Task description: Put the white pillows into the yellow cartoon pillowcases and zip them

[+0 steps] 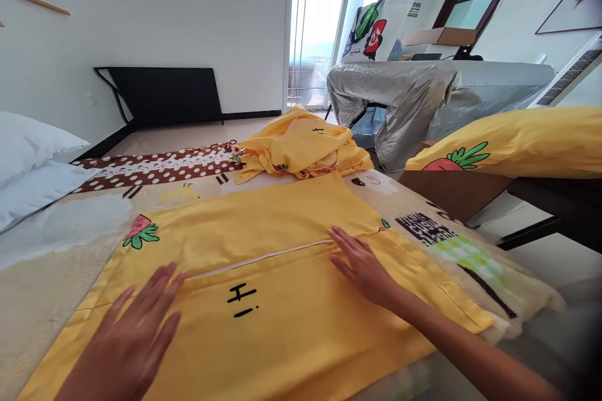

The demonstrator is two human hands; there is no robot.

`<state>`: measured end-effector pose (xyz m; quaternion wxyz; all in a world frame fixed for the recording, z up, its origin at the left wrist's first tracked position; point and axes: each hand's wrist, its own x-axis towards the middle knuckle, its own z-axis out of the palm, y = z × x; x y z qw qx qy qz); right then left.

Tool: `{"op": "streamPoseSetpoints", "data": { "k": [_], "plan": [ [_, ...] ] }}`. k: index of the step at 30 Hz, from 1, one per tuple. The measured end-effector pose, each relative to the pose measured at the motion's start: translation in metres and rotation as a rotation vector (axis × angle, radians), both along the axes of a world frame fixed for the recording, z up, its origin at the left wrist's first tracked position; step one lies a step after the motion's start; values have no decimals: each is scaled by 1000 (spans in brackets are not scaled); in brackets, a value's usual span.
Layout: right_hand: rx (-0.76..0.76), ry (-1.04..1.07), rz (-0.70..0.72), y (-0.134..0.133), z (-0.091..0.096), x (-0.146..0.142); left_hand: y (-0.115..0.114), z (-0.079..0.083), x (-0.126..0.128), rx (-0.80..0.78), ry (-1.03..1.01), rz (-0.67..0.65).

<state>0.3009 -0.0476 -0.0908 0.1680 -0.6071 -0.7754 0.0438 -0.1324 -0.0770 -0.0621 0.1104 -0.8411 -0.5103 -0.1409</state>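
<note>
A yellow pillowcase (282, 326) lies spread on the bed, with black "Hi" lettering and strawberry prints near its edges. Across its middle runs a pale slit where two layers of cloth meet. My left hand (134, 332) is over the left part of the cloth, below the slit's left end, fingers stretched and slightly blurred. Near the slit's right end, my right hand (360, 263) rests flat on the pillowcase with its fingers extended. Neither hand grips anything.
Behind the pillowcase is a crumpled heap of yellow cloth (305, 144). White pillows (37, 156) lie at the left. A yellow pillow (527, 138) sits at the right above a cardboard box (451, 191). A silver-covered table (414, 88) stands beyond the bed.
</note>
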Motion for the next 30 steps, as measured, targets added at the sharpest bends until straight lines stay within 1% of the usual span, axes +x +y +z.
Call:
{"op": "streamPoseSetpoints", "data": {
  "k": [2, 3, 4, 5, 6, 7, 8, 9, 10, 12, 14, 16, 18, 19, 21, 23, 27, 30],
  "plan": [
    [22, 10, 198, 37, 16, -51, 45, 22, 64, -119, 34, -12],
    [11, 17, 271, 56, 20, -77, 67, 27, 94, -207, 30, 9],
    [-7, 23, 318, 74, 21, -102, 89, 28, 120, -298, 4, 40],
    [-40, 22, 320, 90, 20, -123, 109, 24, 140, -325, -19, 78],
    [-47, 19, 290, 104, 16, -139, 125, 16, 154, -337, -42, 118],
    [-58, 12, 275, 116, 10, -151, 139, 6, 161, -348, -67, 161],
    [-69, 4, 252, 126, 3, -156, 149, -5, 162, -353, -85, 198],
    [-78, -5, 233, 133, -3, -156, 157, -16, 156, -359, -100, 232],
    [-88, -12, 215, 140, -8, -150, 163, -26, 144, -367, -110, 264],
    [-106, -23, 160, 151, -15, -122, 170, -39, 107, -387, -118, 330],
    [-122, -29, 67, 164, -18, -78, 174, -42, 61, -409, -115, 425],
    [-140, -37, -57, 176, -20, -28, 176, -41, 15, -434, -100, 548],
    [-152, -53, -184, 185, -23, 19, 177, -39, -21, -435, -99, 640],
    [-149, -68, -233, 188, -25, 39, 178, -38, -34, -430, -96, 685],
    [-133, -105, -295, 192, -29, 66, 179, -39, -47, -419, -85, 711],
    [-116, -146, -320, 194, -34, 77, 182, -41, -49, -416, -73, 720],
    [-100, -216, -332, 195, -38, 71, 183, -39, -43, -435, -79, 719],
    [-77, -266, -340, 188, -31, 61, 178, -35, -43, -451, -94, 690]
  ]
}}
